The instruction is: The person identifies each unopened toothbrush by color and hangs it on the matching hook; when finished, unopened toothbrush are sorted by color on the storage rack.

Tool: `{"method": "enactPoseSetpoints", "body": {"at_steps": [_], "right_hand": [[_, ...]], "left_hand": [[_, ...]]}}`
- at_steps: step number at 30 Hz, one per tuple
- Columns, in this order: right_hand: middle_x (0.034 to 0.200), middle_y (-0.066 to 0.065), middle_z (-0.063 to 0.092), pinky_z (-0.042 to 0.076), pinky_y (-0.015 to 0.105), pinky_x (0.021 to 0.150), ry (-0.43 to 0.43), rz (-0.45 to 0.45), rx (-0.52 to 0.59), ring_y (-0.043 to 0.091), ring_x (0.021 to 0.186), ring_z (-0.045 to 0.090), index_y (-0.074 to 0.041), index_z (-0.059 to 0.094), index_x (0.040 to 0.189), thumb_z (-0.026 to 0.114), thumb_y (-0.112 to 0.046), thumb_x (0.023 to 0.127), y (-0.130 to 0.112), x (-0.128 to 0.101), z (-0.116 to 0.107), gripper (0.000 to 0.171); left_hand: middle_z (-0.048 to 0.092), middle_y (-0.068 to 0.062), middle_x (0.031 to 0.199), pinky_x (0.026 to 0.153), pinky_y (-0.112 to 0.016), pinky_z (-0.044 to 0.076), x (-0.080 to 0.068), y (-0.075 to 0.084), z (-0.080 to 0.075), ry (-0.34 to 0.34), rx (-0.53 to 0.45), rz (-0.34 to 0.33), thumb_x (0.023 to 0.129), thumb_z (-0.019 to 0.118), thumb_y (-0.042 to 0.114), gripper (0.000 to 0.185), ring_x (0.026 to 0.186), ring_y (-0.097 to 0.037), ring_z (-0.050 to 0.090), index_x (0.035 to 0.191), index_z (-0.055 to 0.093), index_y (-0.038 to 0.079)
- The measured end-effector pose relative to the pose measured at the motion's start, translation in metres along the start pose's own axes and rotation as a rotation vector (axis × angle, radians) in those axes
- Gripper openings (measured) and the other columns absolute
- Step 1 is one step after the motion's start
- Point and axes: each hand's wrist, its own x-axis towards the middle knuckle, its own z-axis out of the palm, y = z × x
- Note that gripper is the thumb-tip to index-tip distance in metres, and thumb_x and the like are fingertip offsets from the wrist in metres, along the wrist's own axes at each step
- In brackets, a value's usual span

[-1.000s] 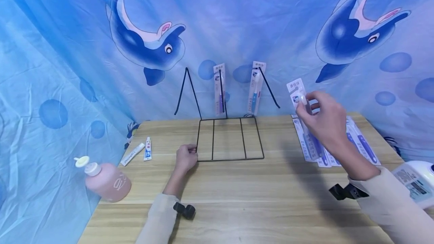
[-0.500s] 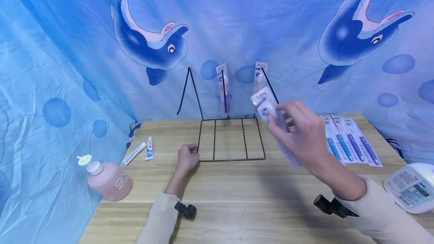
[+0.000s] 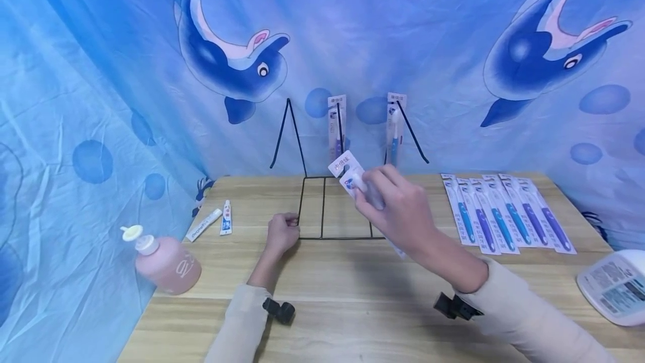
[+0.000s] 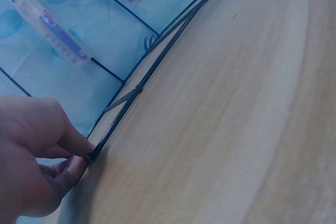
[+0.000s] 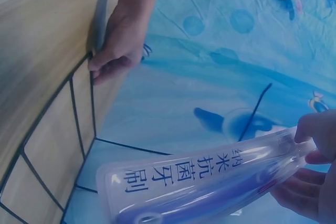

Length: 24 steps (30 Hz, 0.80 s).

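Note:
A black wire rack (image 3: 342,206) stands on the wooden table (image 3: 353,296) with two packaged toothbrushes (image 3: 336,128) hanging on its pegs. My left hand (image 3: 282,235) pinches the rack's front left corner (image 4: 94,155). My right hand (image 3: 398,212) holds a packaged toothbrush (image 3: 353,179) tilted above the rack's base; its clear pack (image 5: 210,182) fills the right wrist view, where the left hand (image 5: 118,43) also shows at the rack (image 5: 79,129).
Several packaged toothbrushes (image 3: 504,214) lie in a row at the right. Two small toothpaste tubes (image 3: 214,224) and a pink pump bottle (image 3: 163,262) are at the left. A white device (image 3: 612,284) sits at the right edge. A blue dolphin cloth (image 3: 322,43) hangs behind.
My right hand has carried the packaged toothbrush leftward and down, from beside the rack's right peg to over the rack's base. The left hand has kept its hold on the rack corner.

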Motion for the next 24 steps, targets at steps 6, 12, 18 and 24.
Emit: {"method": "enactPoseSetpoints", "body": {"at_steps": [6,12,18,24], "right_hand": [[0.086,0.009,0.064,0.042,0.021,0.041,-0.007,0.006,-0.024,0.013,0.057,0.052,-0.002,0.068,0.093,0.073,-0.011,0.081,0.008,-0.001,0.012,0.016],[0.086,0.01,0.06,0.045,0.024,0.045,-0.01,0.047,-0.039,0.016,0.062,0.051,-0.001,0.066,0.094,0.073,-0.011,0.083,0.023,0.006,0.032,0.016],[0.093,0.011,0.057,0.052,0.03,0.054,-0.039,0.171,-0.048,0.02,0.071,0.053,-0.002,0.061,0.104,0.073,-0.01,0.084,0.043,0.022,0.063,0.024],[0.093,0.012,0.051,0.051,0.032,0.057,-0.047,0.293,-0.007,0.023,0.074,0.051,-0.003,0.054,0.108,0.068,-0.009,0.089,0.063,0.044,0.094,0.024]], "left_hand": [[0.068,-0.016,0.096,0.085,-0.036,0.057,0.001,0.0,0.001,0.007,-0.002,-0.003,0.076,0.057,-0.014,0.041,0.09,-0.027,0.063,0.115,0.067,-0.009],[0.068,-0.016,0.096,0.084,-0.036,0.057,-0.001,0.001,0.001,0.007,-0.007,-0.012,0.076,0.057,-0.014,0.041,0.09,-0.027,0.063,0.115,0.067,-0.01],[0.068,-0.017,0.096,0.084,-0.036,0.057,-0.001,0.002,0.0,0.015,-0.001,0.002,0.076,0.056,-0.014,0.04,0.09,-0.028,0.063,0.114,0.067,-0.01],[0.068,-0.016,0.096,0.085,-0.036,0.057,-0.001,0.003,0.0,0.006,-0.001,-0.013,0.076,0.056,-0.014,0.041,0.09,-0.027,0.064,0.115,0.067,-0.01]]}}
